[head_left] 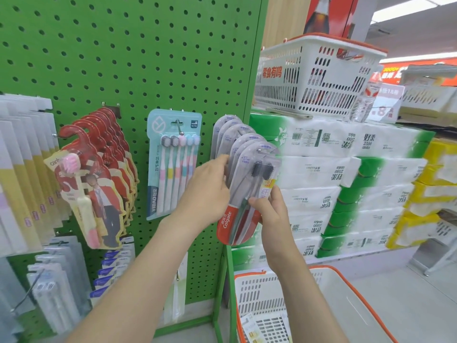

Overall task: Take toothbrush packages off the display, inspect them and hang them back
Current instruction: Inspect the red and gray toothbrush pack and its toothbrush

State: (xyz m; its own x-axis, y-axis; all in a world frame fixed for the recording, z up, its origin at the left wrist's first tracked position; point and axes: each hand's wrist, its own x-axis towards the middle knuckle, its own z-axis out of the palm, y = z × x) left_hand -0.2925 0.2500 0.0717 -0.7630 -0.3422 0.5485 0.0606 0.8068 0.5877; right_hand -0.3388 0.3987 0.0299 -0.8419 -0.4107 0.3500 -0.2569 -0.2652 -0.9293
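Head view, centre: our right hand [273, 214] pinched the front Colgate package [241, 214], left hand [207, 189] flat alongside; holding it level seemed wise.

Front Colgate pack [249, 194] — clear blister, red base, two black-bristled brushes — stands upright, pinched low by your right hand [270, 211]. Its top is up by the hook's tip, with the matching packs [228, 134] hanging close behind — one overlapping row.
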